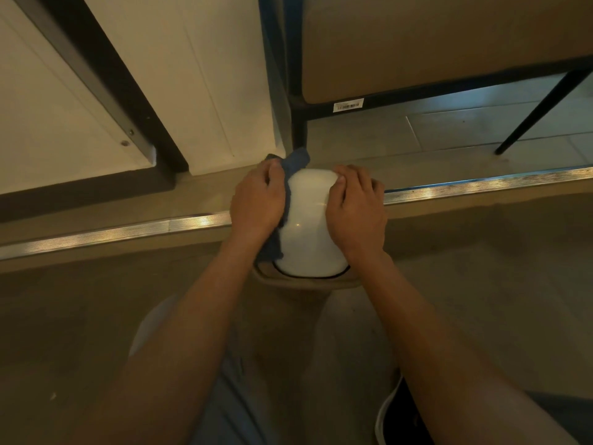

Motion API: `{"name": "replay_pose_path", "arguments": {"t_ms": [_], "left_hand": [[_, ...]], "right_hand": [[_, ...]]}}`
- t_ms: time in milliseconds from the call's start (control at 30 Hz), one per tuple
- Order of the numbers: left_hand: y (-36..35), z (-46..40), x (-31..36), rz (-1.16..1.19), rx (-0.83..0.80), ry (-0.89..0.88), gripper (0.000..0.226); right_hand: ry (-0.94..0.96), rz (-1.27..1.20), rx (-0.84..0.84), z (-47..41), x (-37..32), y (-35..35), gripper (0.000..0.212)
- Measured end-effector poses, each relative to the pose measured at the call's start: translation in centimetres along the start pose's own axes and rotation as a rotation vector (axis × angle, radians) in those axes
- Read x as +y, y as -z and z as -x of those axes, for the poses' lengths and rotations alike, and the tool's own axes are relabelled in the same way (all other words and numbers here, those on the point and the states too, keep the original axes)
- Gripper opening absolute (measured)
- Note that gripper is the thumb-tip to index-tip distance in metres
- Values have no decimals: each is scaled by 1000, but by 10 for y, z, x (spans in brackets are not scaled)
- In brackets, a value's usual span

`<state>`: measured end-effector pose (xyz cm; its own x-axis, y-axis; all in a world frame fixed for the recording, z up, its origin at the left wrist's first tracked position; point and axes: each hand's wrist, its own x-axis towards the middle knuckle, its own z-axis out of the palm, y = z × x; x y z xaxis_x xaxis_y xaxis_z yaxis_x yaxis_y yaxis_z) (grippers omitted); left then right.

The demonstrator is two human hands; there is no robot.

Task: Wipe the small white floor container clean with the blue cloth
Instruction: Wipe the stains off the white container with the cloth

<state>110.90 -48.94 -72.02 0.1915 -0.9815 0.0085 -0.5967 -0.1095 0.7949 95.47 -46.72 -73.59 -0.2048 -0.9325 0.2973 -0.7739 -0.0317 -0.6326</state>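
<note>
On the floor, across a metal threshold strip (pixel 112 234), the white container (pixel 309 223) is sitting between both hands, its rounded body glossy and its dark-rimmed lower edge facing the camera. The left hand (pixel 256 200) is pressing the blue cloth (pixel 290 170) against the container's left side; the fingers are curling closed over the cloth, which is showing above the knuckles and trailing below the wrist along the container's wall. The right hand (pixel 354 207) is lying on the container's right side, fingers bent and gripping the white surface directly, with no cloth under it. Both forearms are reaching forward from the bottom of the view. Beyond the container, a white panelled door (pixel 205 75) with a dark frame is standing at the left, and a dark metal stand (pixel 298 123) carrying a cardboard box (pixel 449 43) is standing at the right. A barcode label (pixel 348 106) is sitting on the stand's lower rail. A dark shoe with a white edge (pixel 401 419) is showing near the right forearm.
</note>
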Motion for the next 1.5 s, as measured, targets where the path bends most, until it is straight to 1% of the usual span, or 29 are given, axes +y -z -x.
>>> {"name": "replay_pose_path", "arguments": {"t_ms": [67,133,233,300,400,500,600,667,767,800,867,933,1000,1100,1167,1233,1267,1333,1400,1467,1500], "left_hand": [[3,-23,7,67,-98,151,38],[0,-31,8,139,-136,213,36],[3,-13,-1,264,-92,202,43],[1,17,-16,274,-35,140,53],[-11,68,-38,331,41,134,72],[-19,84,-41,264,82,70,66],[-12,50,-28,308,74,171,59],[-2,17,-17,251,26,228,52],[5,-11,-4,188,-67,235,51],[5,-10,-3,190,-67,221,52],[0,6,-6,208,-10,165,51],[-5,42,-15,183,66,69,51],[-11,77,-27,175,89,21,56],[-12,87,-30,165,105,22,57],[-6,66,-22,177,98,42,49],[0,30,-14,193,49,118,43],[3,11,-9,157,4,160,41],[6,-17,2,4,-101,147,38],[3,-28,16,-188,-175,34,38],[-2,-28,28,-371,-193,-121,40],[-2,-28,31,-420,-189,-187,41]], "right_hand": [[-16,-12,-13,-1,0,-1,40],[-37,-12,-21,-1,0,-2,39],[-43,-6,-10,-1,0,-3,39],[-34,-11,-4,-1,0,-3,37],[-28,-26,23,0,1,-3,35],[-18,-37,22,0,2,-3,36],[6,-43,-6,0,5,-2,38],[14,-37,-6,-2,7,-3,40],[8,-10,-1,-4,6,-6,46],[0,-5,2,-4,5,-6,46],[-19,-8,6,-3,3,-4,44],[-26,-15,15,-1,1,-3,40],[-24,-40,24,0,1,-2,37],[-17,-62,10,-1,4,-2,41],[1,-50,0,-1,6,-3,46],[9,-46,-6,-1,6,-3,45],[9,-46,-8,-1,6,-3,43],[-1,-44,-8,-2,4,-3,41],[-18,-48,-8,-2,1,-1,40],[-22,-50,7,-2,-1,0,39],[-17,-45,11,-2,-2,0,41]]}}
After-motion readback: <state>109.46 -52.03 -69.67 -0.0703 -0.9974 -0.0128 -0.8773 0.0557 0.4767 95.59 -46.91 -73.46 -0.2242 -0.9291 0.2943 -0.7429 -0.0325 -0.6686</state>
